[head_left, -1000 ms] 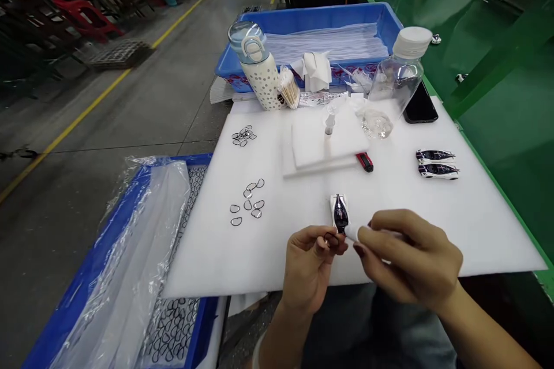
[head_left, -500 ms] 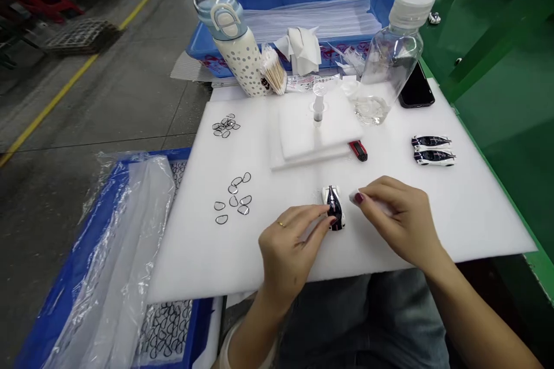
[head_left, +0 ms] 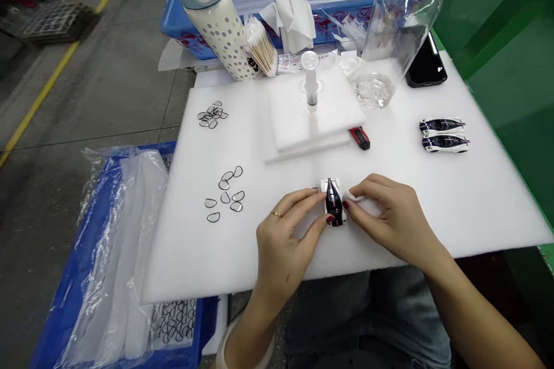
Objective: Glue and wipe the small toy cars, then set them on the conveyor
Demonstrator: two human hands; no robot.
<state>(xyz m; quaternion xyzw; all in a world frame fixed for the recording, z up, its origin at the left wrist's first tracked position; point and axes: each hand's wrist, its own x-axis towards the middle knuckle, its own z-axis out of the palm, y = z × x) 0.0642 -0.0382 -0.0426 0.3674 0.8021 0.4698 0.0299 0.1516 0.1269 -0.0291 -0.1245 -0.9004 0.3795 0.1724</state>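
Note:
A white and dark-blue toy car (head_left: 333,202) lies lengthwise on the white foam sheet (head_left: 277,248). From its left side, my left hand (head_left: 288,236) grips it between thumb and fingers. My right hand (head_left: 389,213) is at the car's right side, pinching a small white cloth or tissue (head_left: 367,204), with the thumb tip close to or touching the car. Several thin black-rimmed clear pieces (head_left: 225,196) are scattered to the left, and a small pile of similar rings (head_left: 213,115) lies farther back. Two matching toy cars (head_left: 444,135) rest side by side at the right.
Behind the hands, a syringe (head_left: 310,86) stands on a foam block (head_left: 315,121), with a red object (head_left: 360,137) at its corner. A dotted bottle (head_left: 220,29), cotton swabs (head_left: 262,49), clear bottle (head_left: 389,40) and phone (head_left: 428,63) line the back. A blue crate (head_left: 73,277) sits lower left.
My right hand has moved left with the white cloth, up to the car's side. My left fingers have closed more fully along the car. The view has shifted slightly.

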